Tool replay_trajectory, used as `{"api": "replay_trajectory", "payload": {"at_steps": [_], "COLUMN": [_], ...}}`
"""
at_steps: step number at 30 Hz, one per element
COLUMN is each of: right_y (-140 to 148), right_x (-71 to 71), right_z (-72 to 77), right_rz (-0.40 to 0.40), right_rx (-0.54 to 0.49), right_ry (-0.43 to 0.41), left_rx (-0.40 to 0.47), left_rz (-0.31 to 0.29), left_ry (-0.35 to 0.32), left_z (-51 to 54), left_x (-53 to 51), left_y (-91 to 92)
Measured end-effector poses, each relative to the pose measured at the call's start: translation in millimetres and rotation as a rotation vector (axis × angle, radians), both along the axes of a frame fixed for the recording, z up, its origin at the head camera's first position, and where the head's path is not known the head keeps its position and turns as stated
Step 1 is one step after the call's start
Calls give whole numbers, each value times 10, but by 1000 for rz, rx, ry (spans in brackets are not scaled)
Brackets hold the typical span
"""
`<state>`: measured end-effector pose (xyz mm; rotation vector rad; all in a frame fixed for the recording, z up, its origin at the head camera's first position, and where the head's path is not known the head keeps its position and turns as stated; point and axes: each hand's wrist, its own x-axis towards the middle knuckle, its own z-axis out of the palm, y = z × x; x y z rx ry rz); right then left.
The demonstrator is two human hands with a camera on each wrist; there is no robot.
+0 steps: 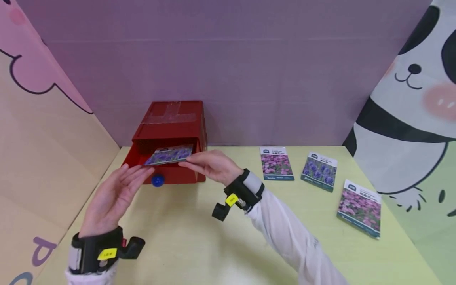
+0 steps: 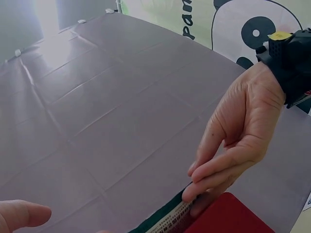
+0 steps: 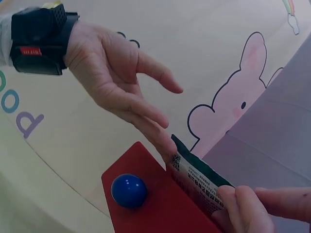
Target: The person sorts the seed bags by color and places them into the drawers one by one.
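Note:
A packet with purple flowers (image 1: pixel 170 154) lies tilted over the pulled-out drawer of a red box (image 1: pixel 174 118). My right hand (image 1: pixel 215 166) pinches its right end between thumb and fingers, also visible in the left wrist view. At the packet's left end, my left hand (image 1: pixel 114 194) touches it with nearly straight fingers, the thumb held away, as the right wrist view shows. The drawer's front carries a blue knob (image 1: pixel 158 180), below the packet. How deep the packet sits in the drawer is hard to tell.
On the right of the pale table (image 1: pixel 213 245) lie a pink-flower packet (image 1: pixel 277 164), a purple-flower packet (image 1: pixel 319 171) and another pink-flower packet (image 1: pixel 360 208). A purple cloth wall (image 1: pixel 249 71) stands behind the box, with printed panels at both sides.

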<state>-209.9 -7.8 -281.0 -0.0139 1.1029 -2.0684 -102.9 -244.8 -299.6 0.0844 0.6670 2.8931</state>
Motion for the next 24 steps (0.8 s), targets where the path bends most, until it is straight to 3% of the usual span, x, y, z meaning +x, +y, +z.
{"api": "replay_trajectory", "payload": {"at_steps": [6, 12, 18, 24], "right_y": [-58, -98, -143, -184], "right_x": [-20, -33, -68, -92], "right_z": [3, 27, 48, 62], "right_rz": [-38, -40, -54, -32], "right_rx": [29, 19, -70, -73], "right_ry": [30, 6, -50, -55], "left_rx": [-75, -33, -4, -21], "left_rz": [13, -24, -41, -41], "left_ry": [-26, -33, -72, -84], "left_z": [43, 107, 186, 216], "left_x": [-33, -67, -106, -111], "left_y": [-19, -38, -41, -44]}}
